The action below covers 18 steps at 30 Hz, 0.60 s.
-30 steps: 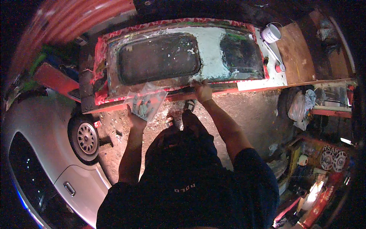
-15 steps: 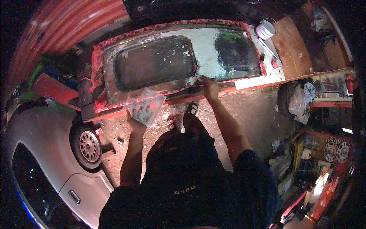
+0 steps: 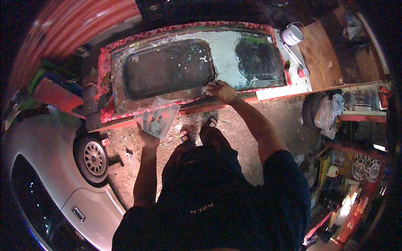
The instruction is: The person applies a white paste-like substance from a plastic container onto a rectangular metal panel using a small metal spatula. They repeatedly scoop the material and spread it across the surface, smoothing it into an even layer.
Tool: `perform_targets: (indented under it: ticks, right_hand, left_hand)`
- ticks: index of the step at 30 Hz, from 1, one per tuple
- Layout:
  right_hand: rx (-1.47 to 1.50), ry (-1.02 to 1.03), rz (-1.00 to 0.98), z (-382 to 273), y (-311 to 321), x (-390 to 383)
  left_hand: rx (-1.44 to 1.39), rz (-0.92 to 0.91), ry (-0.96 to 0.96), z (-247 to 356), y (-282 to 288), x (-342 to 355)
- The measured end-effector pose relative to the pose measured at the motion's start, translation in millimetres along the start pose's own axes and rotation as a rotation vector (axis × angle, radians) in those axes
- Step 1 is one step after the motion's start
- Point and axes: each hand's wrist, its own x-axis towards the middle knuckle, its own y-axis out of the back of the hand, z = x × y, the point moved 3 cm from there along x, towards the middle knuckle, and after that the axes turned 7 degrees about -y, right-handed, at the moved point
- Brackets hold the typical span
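Note:
My left hand [image 3: 146, 137] grips a clear, flat sheet [image 3: 166, 113] with grey smears of paste on it, held just in front of the bench's near edge. A worn vehicle panel [image 3: 226, 58] with two dark window-like areas, white patches and peeling paint lies on red-patterned material. My right hand [image 3: 223, 91] is closed on a small pale spreader [image 3: 209, 88], partly hidden by the fingers, at the panel's near edge below the white patch.
A white bucket [image 3: 291, 35] and a long pale tool [image 3: 296, 56] sit right of the panel beside a plywood board [image 3: 318, 54]. A silver car [image 3: 46, 146] is at left, red corrugated sheet [image 3: 63, 25] behind. Bags [image 3: 325, 113] and clutter fill the right.
My right hand has moved left along the panel's near edge, its forearm now more slanted. The view has shifted slightly; my left hand still holds the sheet.

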Motion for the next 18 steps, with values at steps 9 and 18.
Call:
perform_targets:
  ticks: [9, 18]
  right_hand:
    - [-0.218, 0.166, 0.075, 26, -26, -1]
    - [-0.191, 0.345, 0.041, 47, -30, -4]
  left_hand:
    - [-0.013, 0.198, -0.099, -21, -15, -10]
    - [-0.053, 0.311, -0.306, -84, -59, -27]
